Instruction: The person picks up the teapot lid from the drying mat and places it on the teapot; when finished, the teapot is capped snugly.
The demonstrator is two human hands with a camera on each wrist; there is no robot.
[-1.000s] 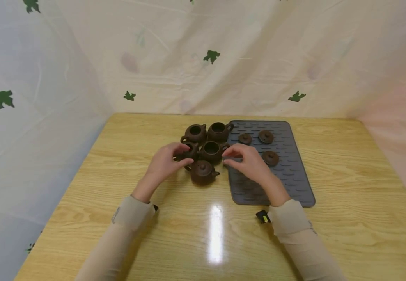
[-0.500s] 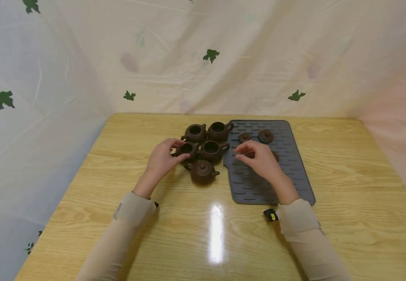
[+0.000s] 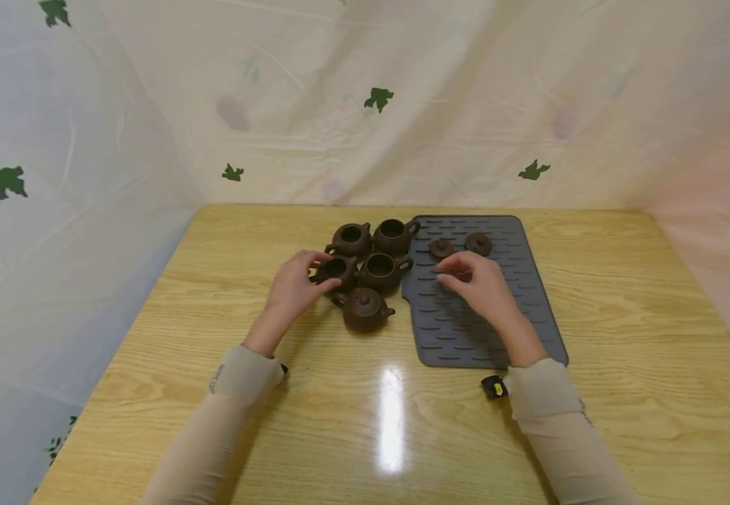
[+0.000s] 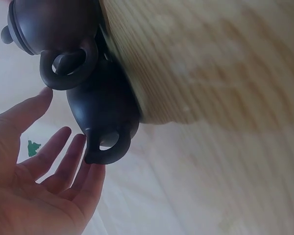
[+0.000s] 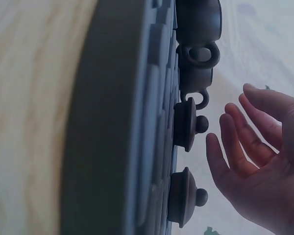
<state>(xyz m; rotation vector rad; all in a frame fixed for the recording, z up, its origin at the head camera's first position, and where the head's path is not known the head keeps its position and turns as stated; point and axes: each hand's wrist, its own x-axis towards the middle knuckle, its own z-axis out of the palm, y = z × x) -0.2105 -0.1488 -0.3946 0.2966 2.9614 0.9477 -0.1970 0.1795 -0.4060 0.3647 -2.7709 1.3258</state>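
My left hand is curved beside a lidless dark brown teapot. In the left wrist view its fingers are spread, the fingertips at this teapot's handle, and the thumb tip is near the handle of a lidded teapot. Over the dark grey mat, my right hand hangs with loosely bent fingers and nothing in them. The right wrist view shows it apart from two knobbed lids, one nearer the teapots and one lower. A third lid's spot is behind the right hand in the head view.
More lidless teapots stand close together: back left, back right and centre. Two lids, left and right, lie on the mat's far part. Patterned cloth hangs behind the wooden table.
My right hand has moved right, from beside the teapots to over the mat, and now covers the front lid. The left hand has shifted slightly left and back around the teapot.
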